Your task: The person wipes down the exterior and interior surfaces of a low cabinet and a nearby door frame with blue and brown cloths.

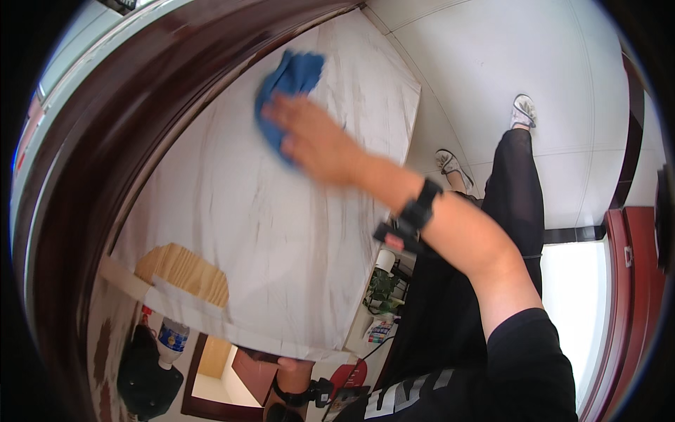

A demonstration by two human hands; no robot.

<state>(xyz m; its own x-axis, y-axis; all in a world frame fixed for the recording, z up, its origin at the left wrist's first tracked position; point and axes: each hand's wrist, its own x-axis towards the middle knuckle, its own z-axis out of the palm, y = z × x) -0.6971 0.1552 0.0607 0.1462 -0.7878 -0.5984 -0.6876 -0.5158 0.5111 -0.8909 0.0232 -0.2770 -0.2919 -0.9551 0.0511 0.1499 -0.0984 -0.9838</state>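
Note:
My right hand (309, 133) lies over a crumpled blue cloth (299, 74), pressing it to a pale, marble-patterned surface (281, 225). Motion blurs the hand and the cloth, though the fingers appear laid across the fabric. A black strap with a small device (415, 214) circles the right wrist. At the near edge of the surface, only a small part of my left hand (292, 364) shows, above another black wrist strap (302, 395). Its fingers are hidden by that edge, so their grip is not visible.
Dark brown framing (140, 105) curves along the left side of the surface. A wood-grain patch (184, 274) marks its near left corner. Below stand a bottle (171, 341) and a dark green object (148, 376). To the right are a leafy plant (382, 292) and pale floor tiles (485, 63).

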